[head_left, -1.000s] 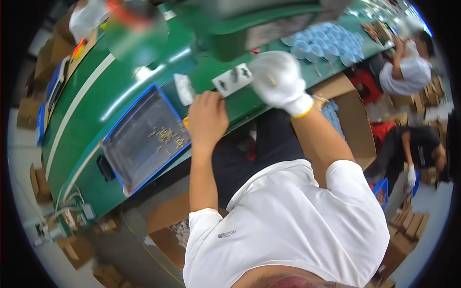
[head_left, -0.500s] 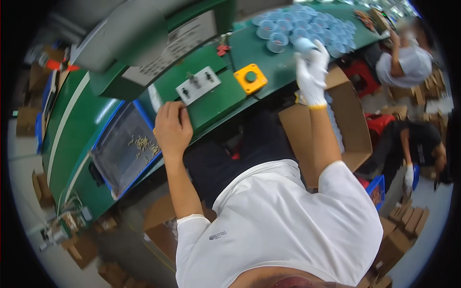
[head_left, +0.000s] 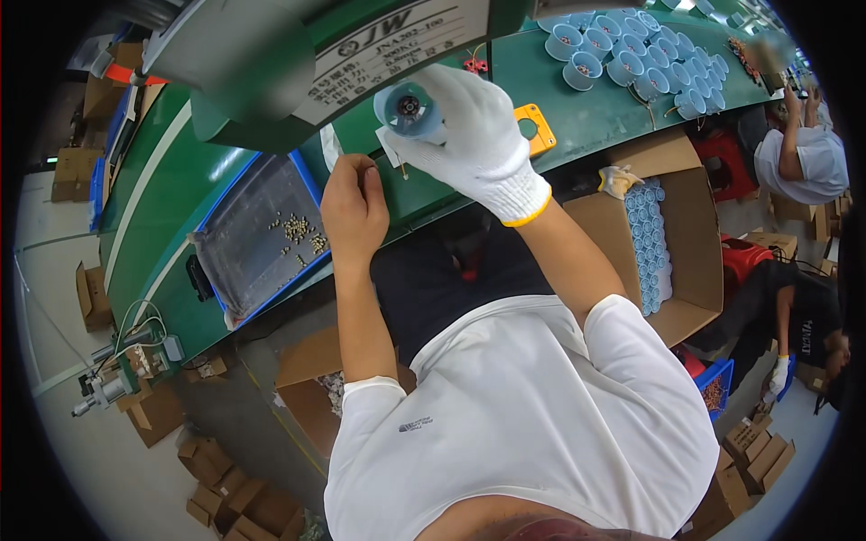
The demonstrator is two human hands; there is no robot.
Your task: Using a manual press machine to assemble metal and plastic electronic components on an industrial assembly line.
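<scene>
My right hand (head_left: 483, 135), in a white knitted glove with a yellow cuff, grips a light-blue plastic cup (head_left: 397, 97). The cup's open end shows a dark round part inside. It is held under the front of a green machine (head_left: 271, 135), over a control panel that glove and cup mostly hide. My bare left hand (head_left: 354, 203) is at the bench edge, close to the blue-rimmed tray (head_left: 311, 180). Its fingers are curled in; whatever they may hold is hidden. Small brass-coloured pieces (head_left: 296, 227) lie in that tray.
Many light-blue cups (head_left: 622, 63) stand on the green bench (head_left: 541, 99) at the far right. A yellow button box (head_left: 539, 131) is partly behind my glove. An open carton (head_left: 690, 216) with stacked blue cups is at my right. Two other people (head_left: 794, 162) work beyond it.
My right hand has carried one blue cup left from the group of cups to the machine. My left hand stays near the tray's corner. The view has shifted slightly.
</scene>
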